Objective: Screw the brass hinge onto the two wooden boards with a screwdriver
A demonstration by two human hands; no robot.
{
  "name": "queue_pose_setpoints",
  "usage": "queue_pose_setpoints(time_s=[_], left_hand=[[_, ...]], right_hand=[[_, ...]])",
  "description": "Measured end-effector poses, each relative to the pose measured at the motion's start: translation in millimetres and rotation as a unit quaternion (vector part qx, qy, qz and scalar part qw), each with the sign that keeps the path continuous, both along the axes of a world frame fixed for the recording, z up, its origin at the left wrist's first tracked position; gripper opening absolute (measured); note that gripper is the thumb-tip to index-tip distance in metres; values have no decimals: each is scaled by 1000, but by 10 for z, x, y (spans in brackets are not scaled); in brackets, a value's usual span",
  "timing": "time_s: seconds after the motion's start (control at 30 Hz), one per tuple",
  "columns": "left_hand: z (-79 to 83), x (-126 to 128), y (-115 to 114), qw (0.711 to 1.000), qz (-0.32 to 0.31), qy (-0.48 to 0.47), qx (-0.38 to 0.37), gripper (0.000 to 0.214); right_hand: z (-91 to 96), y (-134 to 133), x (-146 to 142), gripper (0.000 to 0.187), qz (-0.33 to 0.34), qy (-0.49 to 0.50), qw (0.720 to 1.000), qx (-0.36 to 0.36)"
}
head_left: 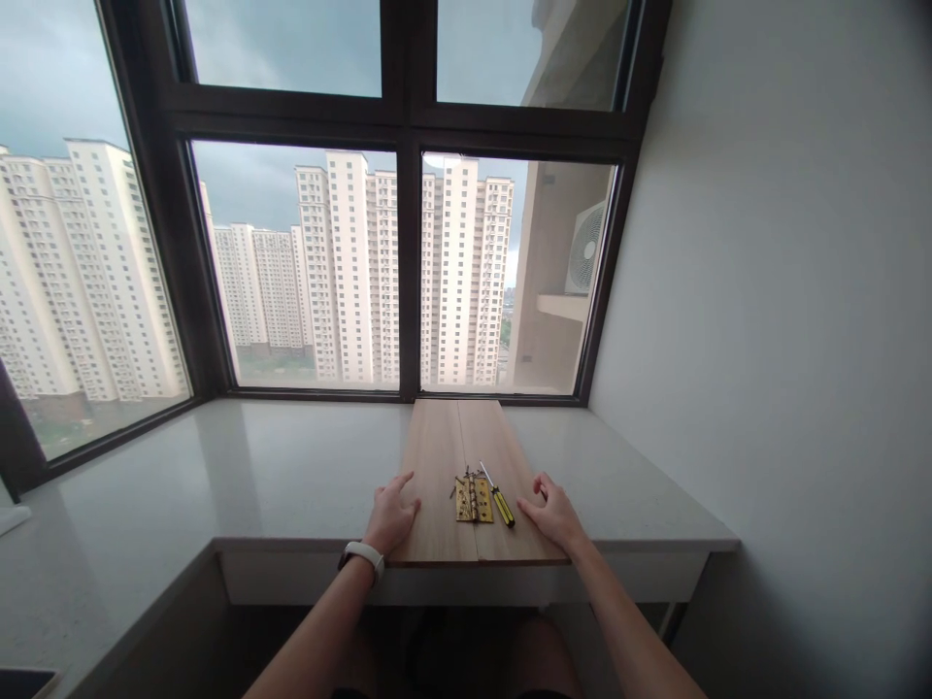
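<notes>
Two wooden boards (444, 447) lie side by side on a white desk (291, 476) under the window. On the seam between them sits a brass hinge (474, 499), with a few small screws just beyond it. A yellow-and-black screwdriver (499, 498) lies right of the hinge. My left hand (391, 515), a white watch on its wrist, rests flat on the left board's near edge, fingers stretched out. My right hand (553, 511) rests on the right board's outer edge, fingers apart and slightly curled. Neither hand holds anything.
A dark-framed window (409, 262) spans the back and left, with tower blocks outside. A white wall (764, 291) closes the right side. The desk wraps round to the left. A dark object (21, 682) shows at the bottom left corner.
</notes>
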State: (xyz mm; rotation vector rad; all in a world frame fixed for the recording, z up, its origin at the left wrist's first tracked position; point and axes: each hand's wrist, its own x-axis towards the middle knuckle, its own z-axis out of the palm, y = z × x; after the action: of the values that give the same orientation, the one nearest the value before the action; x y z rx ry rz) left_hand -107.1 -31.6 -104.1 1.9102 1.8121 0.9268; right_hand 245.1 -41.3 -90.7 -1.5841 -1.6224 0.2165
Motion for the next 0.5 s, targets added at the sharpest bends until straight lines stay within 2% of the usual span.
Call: queue_pose_setpoints(time_s=[0.23, 0.4, 0.5], left_hand=[[-33, -2, 28, 999, -11, 29, -20, 59], [125, 22, 15, 993, -37, 109, -8, 52], [226, 107, -192, 993, -15, 111, 25, 49]], right_hand=[[-30, 52, 29, 29, -4, -9, 998, -66], [-57, 91, 81, 50, 19, -18, 996, -87], [-114, 76, 104, 52, 21, 3, 997, -75]])
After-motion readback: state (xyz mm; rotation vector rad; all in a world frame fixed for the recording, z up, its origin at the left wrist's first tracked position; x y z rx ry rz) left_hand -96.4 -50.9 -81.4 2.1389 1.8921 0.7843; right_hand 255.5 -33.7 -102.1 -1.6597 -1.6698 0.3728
